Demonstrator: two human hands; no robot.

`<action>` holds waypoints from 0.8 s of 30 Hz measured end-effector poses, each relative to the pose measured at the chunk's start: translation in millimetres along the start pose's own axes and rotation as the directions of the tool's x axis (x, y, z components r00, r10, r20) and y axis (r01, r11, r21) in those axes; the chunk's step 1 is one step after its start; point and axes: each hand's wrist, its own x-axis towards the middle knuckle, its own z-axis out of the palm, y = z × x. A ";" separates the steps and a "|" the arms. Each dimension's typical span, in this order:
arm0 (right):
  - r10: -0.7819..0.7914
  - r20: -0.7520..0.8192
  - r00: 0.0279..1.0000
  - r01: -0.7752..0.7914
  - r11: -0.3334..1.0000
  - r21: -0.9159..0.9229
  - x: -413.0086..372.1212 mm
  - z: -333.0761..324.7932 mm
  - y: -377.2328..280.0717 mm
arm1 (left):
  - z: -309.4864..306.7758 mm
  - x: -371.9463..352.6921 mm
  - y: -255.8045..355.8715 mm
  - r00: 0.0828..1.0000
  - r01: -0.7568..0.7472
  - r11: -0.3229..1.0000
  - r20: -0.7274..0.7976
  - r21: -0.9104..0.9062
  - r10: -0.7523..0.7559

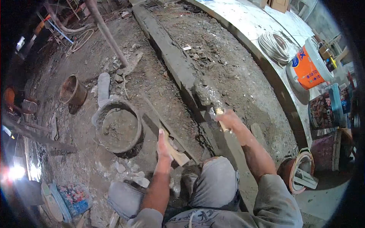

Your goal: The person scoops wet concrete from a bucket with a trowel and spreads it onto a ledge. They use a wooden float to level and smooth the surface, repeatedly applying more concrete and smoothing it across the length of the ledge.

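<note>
Over the long mortar-topped strip [171,62], your right hand [232,122] has the trowel [219,111], fingers wrapped snugly round its wooden handle, blade almost buried under a thick, wet load of mortar [205,93]. That load sits right above the strip, spilling past its right side as you look down; whether the blade touches the surface below, I can't tell from this angle.

And to the strip's left, your left hand [163,146] is closed around the flat tool [179,156], thumb laid up along the wooden handle, its long straight blade slanting away from you nearly alongside the strip.

Farther left of the strip, there's your round tub [140,123] with grey mix inside, and beyond it a brown bucket [78,99], well apart from the strip. A slanting pole [106,36] meets the rubble ground on that same side.

Now across to the strip's right: bare, stony soil first, then the edge of a pale slab [247,22]. Up on that slab rest a coil of hose [273,47] and, just beside it, an orange-and-white bucket [307,70].
</note>
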 end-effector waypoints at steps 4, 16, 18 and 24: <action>-0.130 -0.036 0.991 0.118 0.964 -0.236 29.9 8.1 5.4 | 19.4 23.1 -1.7 0.999 0.054 0.997 -0.009 0.048 -0.054; -0.249 -0.083 0.965 0.198 0.897 -0.394 21.0 19.7 26.3 | 41.5 70.1 -21.3 0.990 0.113 0.992 -0.093 0.056 -0.107; -0.102 -0.112 0.988 0.042 0.893 -0.449 0.1 19.4 23.6 | 45.6 74.8 -29.0 0.990 0.137 0.989 -0.052 0.051 -0.134; -0.094 -0.128 0.987 0.022 0.879 -0.477 -25.1 9.2 52.4 | 66.9 91.8 -44.9 0.979 0.204 0.979 0.023 -0.026 -0.203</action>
